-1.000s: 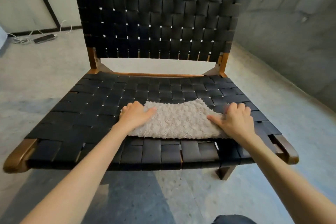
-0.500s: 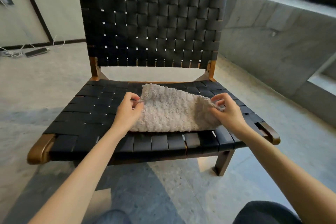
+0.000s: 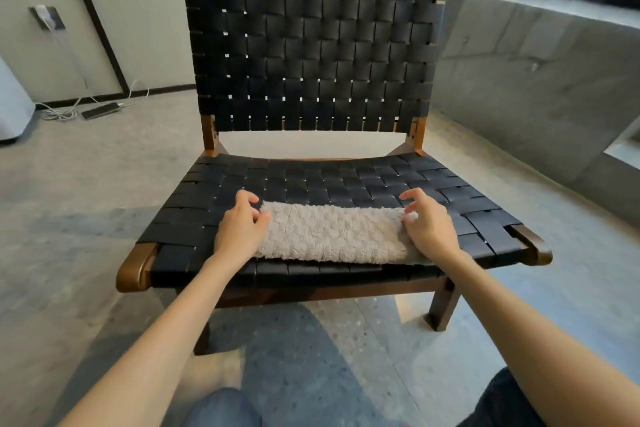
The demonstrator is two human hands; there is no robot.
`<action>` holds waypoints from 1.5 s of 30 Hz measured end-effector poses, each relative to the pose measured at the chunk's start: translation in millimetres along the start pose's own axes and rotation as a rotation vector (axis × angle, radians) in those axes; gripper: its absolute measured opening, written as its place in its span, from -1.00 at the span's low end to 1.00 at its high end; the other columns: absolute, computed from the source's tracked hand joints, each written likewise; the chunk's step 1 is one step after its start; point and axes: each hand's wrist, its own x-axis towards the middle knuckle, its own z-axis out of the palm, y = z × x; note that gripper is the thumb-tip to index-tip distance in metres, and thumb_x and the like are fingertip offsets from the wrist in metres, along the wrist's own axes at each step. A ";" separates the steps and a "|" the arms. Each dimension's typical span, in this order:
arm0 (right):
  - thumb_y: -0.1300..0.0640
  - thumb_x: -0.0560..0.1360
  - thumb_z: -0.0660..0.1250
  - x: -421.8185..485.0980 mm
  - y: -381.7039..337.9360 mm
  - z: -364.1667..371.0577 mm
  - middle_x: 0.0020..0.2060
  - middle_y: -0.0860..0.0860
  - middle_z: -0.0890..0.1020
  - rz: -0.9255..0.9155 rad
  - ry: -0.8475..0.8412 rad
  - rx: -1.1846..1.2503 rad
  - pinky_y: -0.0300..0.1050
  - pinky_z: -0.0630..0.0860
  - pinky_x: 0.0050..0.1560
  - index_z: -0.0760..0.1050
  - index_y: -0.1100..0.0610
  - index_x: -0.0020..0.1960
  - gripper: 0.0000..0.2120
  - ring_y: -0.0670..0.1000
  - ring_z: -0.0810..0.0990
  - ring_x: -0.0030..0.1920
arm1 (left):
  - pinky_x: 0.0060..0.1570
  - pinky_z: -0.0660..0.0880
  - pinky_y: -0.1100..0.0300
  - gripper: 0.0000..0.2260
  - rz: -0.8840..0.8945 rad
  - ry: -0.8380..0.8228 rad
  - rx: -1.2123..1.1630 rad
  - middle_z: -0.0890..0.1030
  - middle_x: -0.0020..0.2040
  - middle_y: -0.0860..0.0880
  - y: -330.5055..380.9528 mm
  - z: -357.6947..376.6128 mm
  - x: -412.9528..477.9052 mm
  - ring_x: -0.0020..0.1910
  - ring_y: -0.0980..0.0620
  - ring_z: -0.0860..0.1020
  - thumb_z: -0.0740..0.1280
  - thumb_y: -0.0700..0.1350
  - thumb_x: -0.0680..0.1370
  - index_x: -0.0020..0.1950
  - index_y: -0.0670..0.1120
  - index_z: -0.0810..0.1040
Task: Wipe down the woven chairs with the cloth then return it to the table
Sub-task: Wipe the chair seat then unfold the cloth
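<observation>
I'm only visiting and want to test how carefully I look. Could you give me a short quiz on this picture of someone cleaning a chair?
1. True or false: the cloth lies bunched in a ball on the seat.
2. Where are the left hand and right hand? A) one at each end of the cloth B) both on the floor C) both in the person's lap
3. Fill in: the seat's woven straps are ___ in colour.
Key: 1 false, it lies flat as a long strip; 2 A; 3 black.
</observation>
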 end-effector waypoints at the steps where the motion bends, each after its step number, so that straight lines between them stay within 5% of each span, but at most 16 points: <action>1: 0.28 0.56 0.20 -1.7 0.9 0.8 0.18 0.06 0.54 -0.016 0.011 -0.085 0.04 0.49 0.05 0.40 0.06 0.30 -0.67 0.09 0.49 0.10 | -0.22 0.36 0.22 -0.72 0.010 0.001 0.034 0.53 -0.04 0.01 1.4 0.4 0.3 -0.12 0.08 0.48 0.24 -0.08 0.60 0.28 -0.11 0.33; 5: 0.08 0.58 0.27 -13.0 -13.7 -1.0 0.33 0.00 0.44 -0.333 0.055 -0.288 0.02 0.26 0.25 0.46 0.01 0.30 -0.70 0.09 0.31 0.33 | 0.15 0.37 0.07 -0.65 0.274 0.069 0.220 0.36 0.35 -0.03 7.3 3.2 -7.4 0.31 -0.05 0.31 0.24 -0.01 0.59 0.37 -0.01 0.40; 9: -0.32 0.52 0.12 -33.0 -18.5 5.6 0.54 -0.12 0.11 -0.413 -0.502 -0.271 0.16 -0.10 0.50 0.12 -0.23 0.51 -0.41 0.04 -0.03 0.53 | 0.47 -0.18 -0.09 -0.44 0.441 -0.448 0.342 0.11 0.54 0.10 15.0 9.2 -19.7 0.53 0.07 -0.02 -0.06 0.35 0.51 0.48 0.22 0.21; 12: -0.31 0.55 0.07 -37.1 -6.5 5.6 0.55 -0.14 -0.09 -0.424 -0.594 -0.415 0.18 -0.27 0.48 -0.10 -0.27 0.53 -0.38 0.09 -0.23 0.54 | 0.48 -0.23 -0.11 -0.26 0.472 -0.537 0.520 -0.04 0.56 0.09 11.0 12.1 -23.8 0.54 0.07 -0.13 -0.11 0.48 0.37 0.52 0.25 0.01; 15: -0.10 0.65 0.00 -36.2 -5.9 -0.1 0.55 -0.12 -0.04 -0.443 -0.575 -0.389 0.15 -0.21 0.50 -0.04 -0.21 0.53 -0.52 0.10 -0.17 0.55 | 0.48 -0.17 -0.09 -0.32 0.487 -0.523 0.484 -0.01 0.56 0.09 11.6 11.3 -25.9 0.54 0.06 -0.09 -0.08 0.42 0.41 0.51 0.25 0.01; 18: 0.01 0.67 0.01 -41.3 -8.9 -1.9 0.52 -0.03 0.19 -0.434 -0.519 -0.371 0.11 0.04 0.51 0.13 -0.08 0.54 -0.57 0.10 0.09 0.53 | 0.47 -0.07 -0.05 -0.48 0.514 -0.488 0.456 0.09 0.54 0.10 15.3 14.5 -29.5 0.53 0.06 -0.01 -0.02 0.27 0.54 0.50 0.23 0.09; 21: -0.03 0.66 0.06 -49.0 -13.5 -21.3 0.13 -0.07 0.60 -0.303 -0.337 -0.120 -0.06 0.49 0.08 0.43 -0.07 0.37 -0.67 -0.01 0.58 0.10 | 0.45 0.14 -0.06 -0.59 0.499 -0.398 0.231 0.24 0.50 0.08 32.7 25.1 -38.0 0.48 0.05 0.21 0.06 0.16 0.61 0.47 0.21 0.21; 23: -0.01 0.65 0.07 -56.7 -14.3 -39.7 -0.08 -0.19 0.58 -0.146 -0.131 0.079 -0.23 0.45 -0.14 0.52 -0.07 0.21 -0.72 -0.15 0.56 -0.11 | 0.39 0.28 0.02 -0.60 0.463 -0.367 -0.025 0.33 0.46 0.08 58.0 37.9 -48.4 0.41 0.07 0.33 0.08 0.15 0.61 0.45 0.16 0.28; 26: 0.05 0.65 0.06 -71.4 -10.2 -57.8 -0.13 -0.07 0.60 0.171 -0.006 0.464 -0.30 0.47 -0.18 0.52 0.01 -0.03 -0.74 -0.18 0.57 -0.16 | 0.28 0.33 0.20 -0.59 0.407 -0.356 -0.295 0.45 0.38 0.04 103.9 62.4 -67.9 0.35 0.07 0.39 0.09 0.13 0.62 0.45 0.09 0.35; 29: -0.07 0.65 0.05 -88.4 -8.2 -74.3 0.00 0.03 0.62 0.467 -0.092 1.067 -0.10 0.48 0.08 0.51 0.06 0.17 -0.67 -0.03 0.58 0.02 | 0.29 0.35 0.16 -0.59 0.406 -0.457 -0.402 0.49 0.34 0.01 143.9 86.7 -85.1 0.32 0.06 0.41 0.04 0.12 0.64 0.45 0.03 0.36; 31: -0.15 0.62 0.05 -97.4 -5.2 -91.0 0.07 0.09 0.64 0.500 -0.113 1.276 -0.05 0.50 0.03 0.52 0.14 0.22 -0.54 0.06 0.60 0.10 | 0.40 0.25 0.08 -0.58 0.467 -0.576 -0.448 0.36 0.44 0.01 163.9 103.0 -99.9 0.42 0.06 0.30 -0.02 0.09 0.66 0.49 0.03 0.27; 33: -0.12 0.61 0.11 -105.4 -2.5 -103.4 -0.07 0.12 0.69 0.475 -0.049 1.268 -0.12 0.56 -0.16 0.54 0.21 0.13 -0.57 0.04 0.67 -0.05 | 0.41 0.16 0.08 -0.57 0.541 -0.614 -0.318 0.19 0.53 0.04 178.2 115.6 -115.4 0.40 0.06 0.19 -0.11 0.11 0.64 0.52 0.17 0.14; 35: 0.06 0.62 0.19 -114.0 0.8 -111.5 -0.28 0.11 0.66 0.507 0.092 1.155 -0.16 0.57 -0.33 0.51 0.25 0.01 -0.74 0.00 0.65 -0.29 | 0.34 0.23 0.08 -0.57 0.498 -0.693 -0.320 0.22 0.49 -0.01 185.1 119.5 -125.3 0.27 0.03 0.22 -0.11 0.16 0.57 0.45 0.33 0.11; 38: 0.21 0.62 0.19 -123.3 18.8 -123.4 0.00 0.20 0.60 0.624 0.248 1.152 -0.01 0.56 0.01 0.46 0.30 0.19 -0.79 0.12 0.60 -0.02 | 0.36 0.31 -0.02 -0.60 0.481 -0.816 -0.454 0.41 0.39 -0.03 185.6 114.0 -121.6 0.38 0.02 0.29 0.00 0.11 0.61 0.41 0.14 0.38; 40: 0.19 0.62 0.20 -130.3 32.1 -134.2 0.12 0.21 0.58 0.619 0.340 1.047 0.07 0.52 0.17 0.45 0.25 0.19 -0.80 0.15 0.57 0.10 | 0.42 0.20 0.09 -0.60 0.603 -0.643 -0.272 0.44 0.39 0.01 173.7 111.1 -107.5 0.41 0.04 0.30 -0.01 -0.01 0.63 0.36 -0.01 0.47; 45: 0.03 0.62 0.20 -148.7 62.9 -132.3 0.02 0.08 0.61 0.380 0.506 0.543 0.02 0.54 -0.18 0.44 0.04 0.19 -0.81 -0.01 0.55 -0.15 | 0.46 0.11 -0.12 -0.60 0.726 -0.542 0.230 0.18 0.53 -0.01 140.7 118.8 -77.2 0.51 -0.08 0.09 0.06 0.01 0.65 0.51 0.10 0.21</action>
